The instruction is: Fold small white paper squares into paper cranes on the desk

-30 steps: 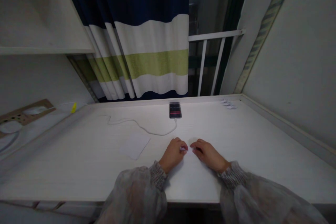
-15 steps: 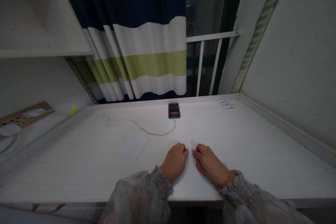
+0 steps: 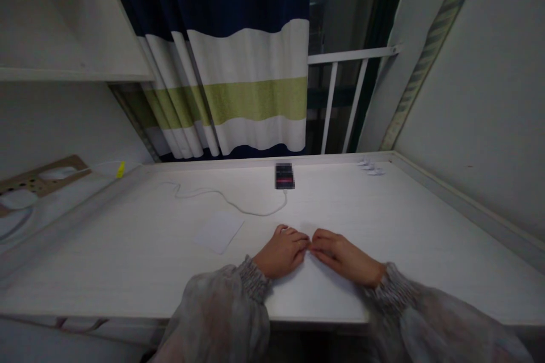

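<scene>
My left hand [image 3: 284, 250] rests low over the white desk, fingers bent and pressed together. Its fingertips meet those of my right hand [image 3: 346, 256], which is closed in a pinch. What the fingers hold, if anything, is hidden. A paler patch of the surface shows below the hands; whether it is a sheet of paper I cannot tell. To the left of my left hand, a square white sheet of paper [image 3: 220, 232] lies flat on the desk. Beyond the hands sits a dark, pixelated device [image 3: 284, 176] with a white cable [image 3: 260, 215] running from it to the left.
Several small white pieces [image 3: 371, 168] lie at the desk's back right corner. A power strip [image 3: 40, 184] with plugs is on the left, near a yellow tag [image 3: 120, 169]. A striped curtain [image 3: 255, 96] hangs behind the white desk [image 3: 426, 249], beside a window railing [image 3: 351, 57].
My hands have come together, fingertips now touching where a gap was. The left hand has turned its fingers toward the right. The view has shifted slightly.
</scene>
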Action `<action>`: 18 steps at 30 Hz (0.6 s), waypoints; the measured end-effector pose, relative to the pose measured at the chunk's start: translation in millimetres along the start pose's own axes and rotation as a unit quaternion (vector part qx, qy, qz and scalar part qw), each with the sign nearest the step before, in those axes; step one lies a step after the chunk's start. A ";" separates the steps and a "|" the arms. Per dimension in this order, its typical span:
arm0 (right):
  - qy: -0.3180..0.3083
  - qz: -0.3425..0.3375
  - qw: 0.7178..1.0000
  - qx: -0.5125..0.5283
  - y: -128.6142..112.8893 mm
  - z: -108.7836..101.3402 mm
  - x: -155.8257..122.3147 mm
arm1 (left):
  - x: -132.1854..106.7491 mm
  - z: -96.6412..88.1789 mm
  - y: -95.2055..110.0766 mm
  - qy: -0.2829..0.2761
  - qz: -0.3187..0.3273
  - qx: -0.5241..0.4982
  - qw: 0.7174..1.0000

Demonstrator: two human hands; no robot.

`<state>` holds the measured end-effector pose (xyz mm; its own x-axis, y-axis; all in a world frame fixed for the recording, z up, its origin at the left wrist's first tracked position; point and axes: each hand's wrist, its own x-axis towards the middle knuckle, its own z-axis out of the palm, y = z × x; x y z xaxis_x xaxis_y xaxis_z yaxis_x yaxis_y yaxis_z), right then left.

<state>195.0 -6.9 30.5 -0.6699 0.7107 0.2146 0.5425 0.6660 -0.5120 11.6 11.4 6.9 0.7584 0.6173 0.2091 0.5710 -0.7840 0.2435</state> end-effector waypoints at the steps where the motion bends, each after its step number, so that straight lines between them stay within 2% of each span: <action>1: 0.005 0.008 1.000 -0.019 7.6 -6.5 1.2 | 0.0 0.3 -0.6 0.002 0.003 0.000 1.000; 4: -0.008 -0.014 0.999 -0.031 29.1 -17.9 6.0 | 0.4 2.1 -4.3 0.005 0.013 0.011 1.000; 7: -0.034 -0.035 0.999 0.002 41.4 -14.6 12.1 | 0.8 2.4 -13.1 0.015 0.007 0.036 0.999; 10: -0.027 -0.037 0.999 0.023 45.2 -3.6 19.1 | 2.4 1.4 -26.2 0.024 -0.004 0.035 0.999; 13: -0.010 -0.008 0.999 0.040 46.1 4.6 25.2 | 7.1 0.6 -38.2 0.031 0.002 0.008 0.999; 18: 0.004 0.005 1.000 0.029 46.9 6.7 27.7 | 16.0 -1.6 -43.2 0.027 0.021 -0.034 0.999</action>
<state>198.6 42.5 6.8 -0.6613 0.7185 0.2157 0.5181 0.6453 -0.5614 -1.4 55.3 1.3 0.7623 0.5874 0.2719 0.5144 -0.8047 0.2965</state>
